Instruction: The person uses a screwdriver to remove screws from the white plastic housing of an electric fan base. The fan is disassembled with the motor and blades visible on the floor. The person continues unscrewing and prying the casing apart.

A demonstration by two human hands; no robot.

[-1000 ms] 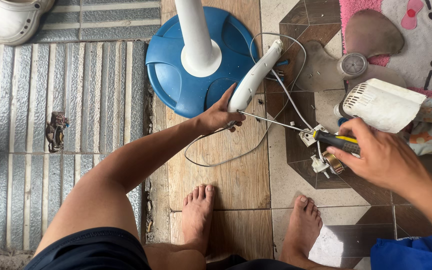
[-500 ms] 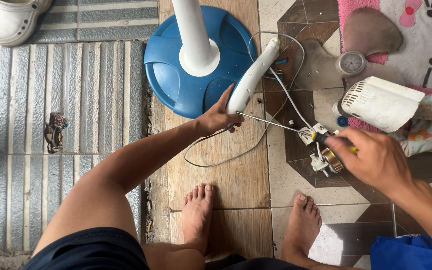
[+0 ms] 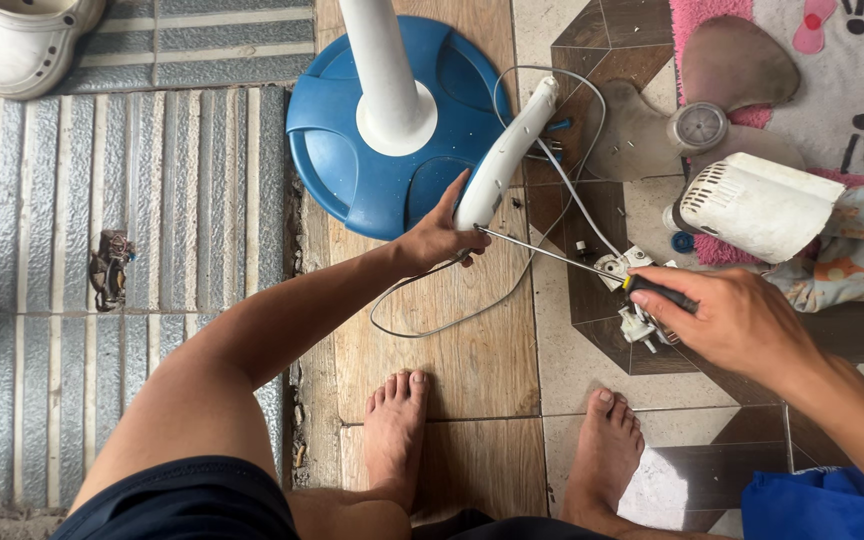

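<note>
My left hand grips the near end of a long white plastic fan part that lies tilted over the blue round fan base. My right hand holds a screwdriver by its dark handle. The thin metal shaft runs left and its tip meets the near end of the white part by my left thumb. A white cord loops over the floor between my hands. Small white and brass electrical parts lie just under my right hand.
A white pole rises from the blue base. A fan blade, a white motor cover and a crumpled cloth lie at the right by a pink mat. White clogs sit top left. My bare feet rest on the tiles.
My right hand turned on the screwdriver handle, so the yellow grip is now hidden under my fingers. My left hand and the white part stayed put.
</note>
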